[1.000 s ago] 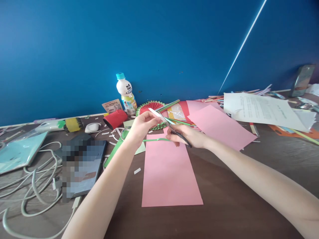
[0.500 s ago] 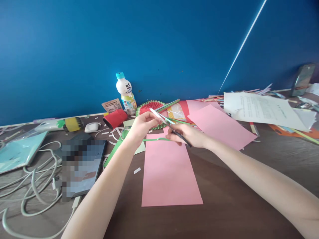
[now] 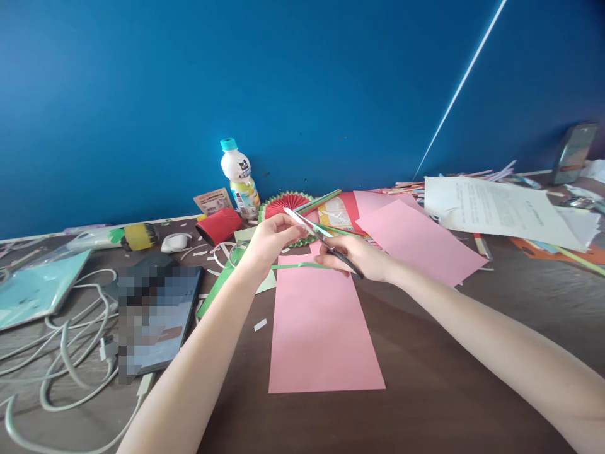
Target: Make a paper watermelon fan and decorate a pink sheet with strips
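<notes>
My left hand (image 3: 273, 241) pinches a narrow white paper strip (image 3: 293, 217) between thumb and fingers, above the back of the table. My right hand (image 3: 366, 257) grips dark-handled scissors (image 3: 346, 260), their blades pointing up and left beside the strip. Whether the blades touch the strip is hard to tell. Beneath my hands lies a pink paper sheet (image 3: 325, 334), with a thin green paper strip (image 3: 307, 265) across its far end. Just behind my hands is a pleated red and green paper fan (image 3: 288, 202), partly hidden.
A drink bottle (image 3: 239, 180) stands by the blue wall, near a red cup-like roll (image 3: 218, 227). On the left are a phone (image 3: 174, 328) and white cables (image 3: 66, 353). More pink paper (image 3: 420, 243) and a printed sheet (image 3: 501, 208) lie on the right.
Hardly anything differs. Both hands, the scissors and the white strip keep almost the same place, and the view has shifted very slightly.
</notes>
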`<action>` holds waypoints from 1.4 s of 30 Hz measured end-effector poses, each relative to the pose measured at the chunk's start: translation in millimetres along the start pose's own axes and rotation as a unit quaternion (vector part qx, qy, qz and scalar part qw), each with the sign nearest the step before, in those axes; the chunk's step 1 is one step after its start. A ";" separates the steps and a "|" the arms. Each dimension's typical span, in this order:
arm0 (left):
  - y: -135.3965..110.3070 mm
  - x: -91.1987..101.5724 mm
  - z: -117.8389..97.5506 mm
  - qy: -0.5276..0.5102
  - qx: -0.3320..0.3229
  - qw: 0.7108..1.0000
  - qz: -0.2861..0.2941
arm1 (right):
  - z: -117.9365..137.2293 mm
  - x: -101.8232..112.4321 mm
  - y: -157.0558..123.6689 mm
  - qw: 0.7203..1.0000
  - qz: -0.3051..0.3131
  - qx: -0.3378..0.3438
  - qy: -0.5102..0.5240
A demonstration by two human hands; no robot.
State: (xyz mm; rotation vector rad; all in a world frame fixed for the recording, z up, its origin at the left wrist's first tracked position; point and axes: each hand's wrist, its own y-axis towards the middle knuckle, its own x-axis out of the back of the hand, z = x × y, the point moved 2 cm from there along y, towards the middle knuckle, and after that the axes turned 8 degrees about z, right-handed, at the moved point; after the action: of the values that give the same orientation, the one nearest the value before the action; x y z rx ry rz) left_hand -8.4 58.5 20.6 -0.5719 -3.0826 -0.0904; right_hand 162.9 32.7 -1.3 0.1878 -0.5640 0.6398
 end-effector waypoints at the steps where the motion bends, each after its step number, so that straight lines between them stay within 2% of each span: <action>1: 0.2 0.3 0.3 -0.004 -0.003 1.000 0.003 | 0.1 -0.1 0.0 1.000 0.000 -0.001 0.004; 16: -0.1 1.5 -1.4 0.046 -0.015 0.999 -0.018 | 1.5 -0.5 -0.9 0.999 0.000 -0.017 0.028; 32: -0.7 2.1 -3.0 0.120 -0.066 0.990 -0.034 | -0.7 -0.7 -0.7 0.999 -0.004 -0.030 0.032; 42: -0.3 0.5 -2.5 0.130 -0.063 0.988 -0.054 | 3.1 -1.8 -1.1 0.999 -0.012 -0.033 0.041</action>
State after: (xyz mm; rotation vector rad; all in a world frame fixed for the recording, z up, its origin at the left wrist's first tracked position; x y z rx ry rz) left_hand -8.9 58.3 23.1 -0.3613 -2.8644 -0.3338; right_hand 161.0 29.9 0.3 0.1055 -0.5018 0.6028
